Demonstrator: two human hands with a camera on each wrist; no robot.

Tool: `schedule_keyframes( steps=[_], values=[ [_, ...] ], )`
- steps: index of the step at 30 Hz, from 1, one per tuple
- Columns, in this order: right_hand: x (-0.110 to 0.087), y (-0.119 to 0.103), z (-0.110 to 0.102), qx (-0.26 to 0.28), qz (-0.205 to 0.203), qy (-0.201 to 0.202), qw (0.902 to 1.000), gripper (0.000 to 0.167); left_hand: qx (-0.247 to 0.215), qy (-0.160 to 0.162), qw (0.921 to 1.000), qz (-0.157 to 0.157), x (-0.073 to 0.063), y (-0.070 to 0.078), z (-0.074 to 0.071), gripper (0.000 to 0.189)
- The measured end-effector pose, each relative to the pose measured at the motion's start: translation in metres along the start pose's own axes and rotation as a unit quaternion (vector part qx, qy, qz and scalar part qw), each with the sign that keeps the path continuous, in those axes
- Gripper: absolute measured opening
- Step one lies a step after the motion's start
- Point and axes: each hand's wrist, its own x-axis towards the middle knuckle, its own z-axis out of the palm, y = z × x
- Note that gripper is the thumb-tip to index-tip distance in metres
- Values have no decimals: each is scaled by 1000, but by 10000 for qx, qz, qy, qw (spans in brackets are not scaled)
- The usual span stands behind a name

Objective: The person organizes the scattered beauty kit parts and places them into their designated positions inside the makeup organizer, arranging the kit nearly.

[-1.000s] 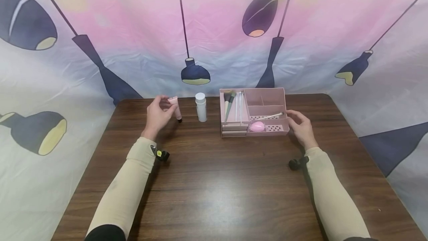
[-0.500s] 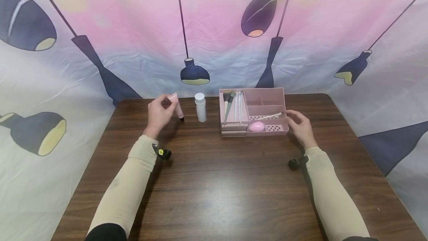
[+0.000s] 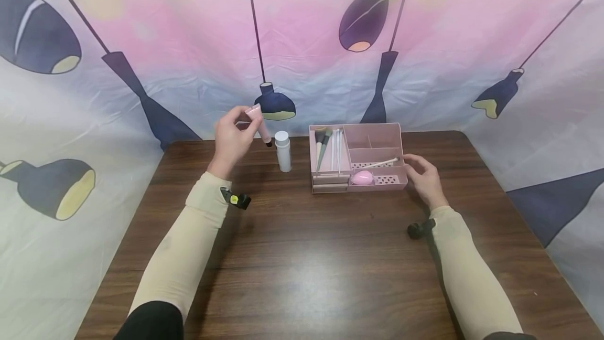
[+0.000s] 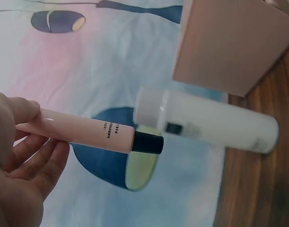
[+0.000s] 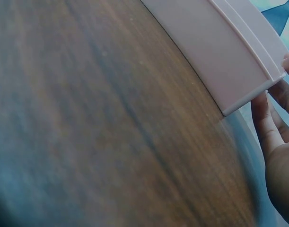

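Note:
My left hand (image 3: 233, 139) pinches a pink squeeze tube (image 4: 83, 128) by its flat end, with the black cap pointing down and right. The tube (image 3: 259, 124) hangs above the table, just left of a white bottle (image 3: 283, 152). That bottle stands upright with its white lid on. At the right side of the pink desk organizer (image 3: 330, 189), my right hand (image 3: 427, 180) touches the outer wall with its fingertips. In the right wrist view, fingers lie against the organizer's side (image 5: 208, 52) and the thumb is near its rim, partly cut off.
Makeup brushes (image 3: 323, 148) and white sticks (image 3: 337, 148) lie in the organizer's left compartment. A thin brush (image 3: 383, 163) and a pink egg-shaped sponge (image 3: 363, 178) lie on its right. Behind the brown wooden table (image 3: 302, 256) hangs a lamp-patterned cloth (image 3: 203, 67).
My left hand has lifted the pink tube off the table area, up and to the right, toward the white bottle. My right hand stays at the organizer's side.

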Motion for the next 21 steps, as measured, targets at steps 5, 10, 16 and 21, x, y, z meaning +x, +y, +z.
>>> schedule_keyframes(
  steps=[5, 10, 16, 21],
  values=[
    [0, 1, -2, -106, -34, -55, 9999, 37, -88, 48, 9998, 171, 11, 12, 8, 23],
    [1, 2, -2, -150, -39, -70, 9999, 38, -121, 24, 9988, 472, 21, 22, 15, 21],
    [2, 1, -3, -255, 104, -83, 9996, 38, -372, -14, 9982, 465, 27, 33, 23, 20],
    [2, 0, -3, -366, 111, -49, 9993, 37, -592, -217, 9970, 439, 33, 46, 33, 23]
  ],
)
